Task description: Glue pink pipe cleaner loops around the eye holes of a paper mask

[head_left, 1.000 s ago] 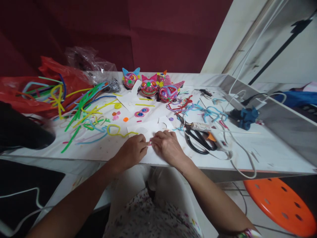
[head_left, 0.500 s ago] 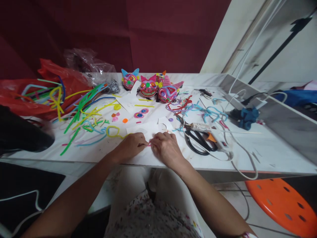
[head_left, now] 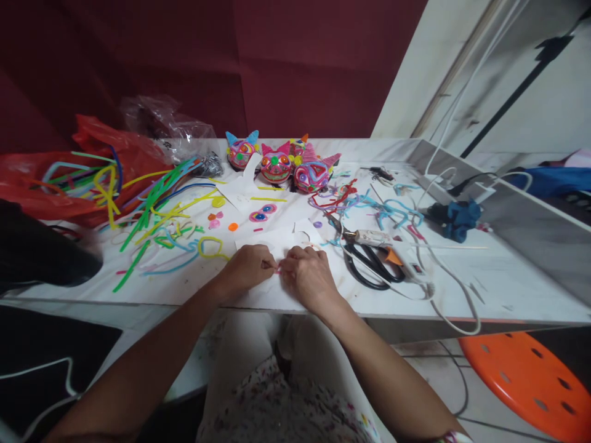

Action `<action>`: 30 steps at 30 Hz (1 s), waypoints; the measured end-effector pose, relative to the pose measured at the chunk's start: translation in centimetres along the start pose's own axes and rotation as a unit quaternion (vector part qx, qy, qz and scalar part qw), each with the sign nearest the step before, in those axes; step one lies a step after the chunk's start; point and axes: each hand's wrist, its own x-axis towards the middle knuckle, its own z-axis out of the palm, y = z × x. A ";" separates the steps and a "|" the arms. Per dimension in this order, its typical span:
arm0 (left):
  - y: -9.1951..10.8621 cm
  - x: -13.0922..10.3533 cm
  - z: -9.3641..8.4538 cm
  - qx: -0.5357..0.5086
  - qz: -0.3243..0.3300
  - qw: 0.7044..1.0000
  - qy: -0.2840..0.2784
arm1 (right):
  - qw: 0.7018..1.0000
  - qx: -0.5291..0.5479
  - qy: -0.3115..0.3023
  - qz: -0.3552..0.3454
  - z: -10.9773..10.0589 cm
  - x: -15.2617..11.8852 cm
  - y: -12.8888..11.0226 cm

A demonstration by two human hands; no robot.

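Observation:
Near the table's front edge, my left hand point(head_left: 252, 266) and my right hand point(head_left: 307, 272) meet, fingers closed on a small pink piece point(head_left: 277, 269) between their tips. It looks like a bit of pipe cleaner; most of it is hidden by the fingers. White paper point(head_left: 252, 241) lies just beyond the knuckles. Behind that are two oval pieces in pink and blue point(head_left: 263, 213), an orange disc point(head_left: 233, 227) and a purple disc point(head_left: 317, 224). To the right of my right hand lie black-handled scissors point(head_left: 369, 264) and a hot glue gun point(head_left: 406, 258).
Several colourful cat-faced ornaments point(head_left: 276, 165) stand at the back. Loose pipe cleaners point(head_left: 157, 203) and a red plastic bag point(head_left: 101, 132) spread over the left. A white cable point(head_left: 446, 295) loops off the front edge at right, above an orange stool point(head_left: 530, 381).
The fingertips have shifted slightly around the pink piece, and the left fingers are pinched a little tighter together. The camera view has moved a touch; everything else lies as before.

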 end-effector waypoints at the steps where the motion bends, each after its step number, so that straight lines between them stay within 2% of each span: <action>1: 0.1 0.0 0.0 0.001 -0.009 1.000 -0.001 | 1.000 0.001 -0.002 0.001 0.0 0.0 0.0; 9: 0.5 0.6 0.1 0.019 -0.046 0.999 -0.021 | 1.000 0.021 0.000 0.007 -0.2 0.0 -0.1; 12: 0.7 0.7 -0.1 0.011 -0.052 0.998 -0.026 | 0.999 0.040 0.008 0.002 -0.1 -0.7 0.8; 14: 0.9 0.7 -0.2 0.007 -0.059 0.998 -0.025 | 0.997 0.063 0.044 0.006 -0.1 -1.6 1.9; 17: 1.1 0.9 -0.5 -0.015 -0.076 0.996 -0.033 | 0.981 0.115 0.157 0.022 -0.6 -3.6 4.1; 20: 1.2 1.1 -0.9 -0.060 -0.090 0.993 -0.057 | 0.969 0.118 0.209 0.060 -1.9 -5.7 6.7; 24: 1.2 1.3 -1.4 -0.085 -0.093 0.990 -0.071 | 0.960 0.058 0.231 0.148 -4.1 -7.6 11.2; 27: 1.2 1.5 -1.6 -0.093 -0.098 0.988 -0.076 | 0.945 0.012 0.246 0.218 -5.0 -8.3 14.9; 30: 1.1 1.6 -1.7 -0.100 -0.105 0.986 -0.079 | 0.936 0.015 0.216 0.277 -5.1 -8.5 17.5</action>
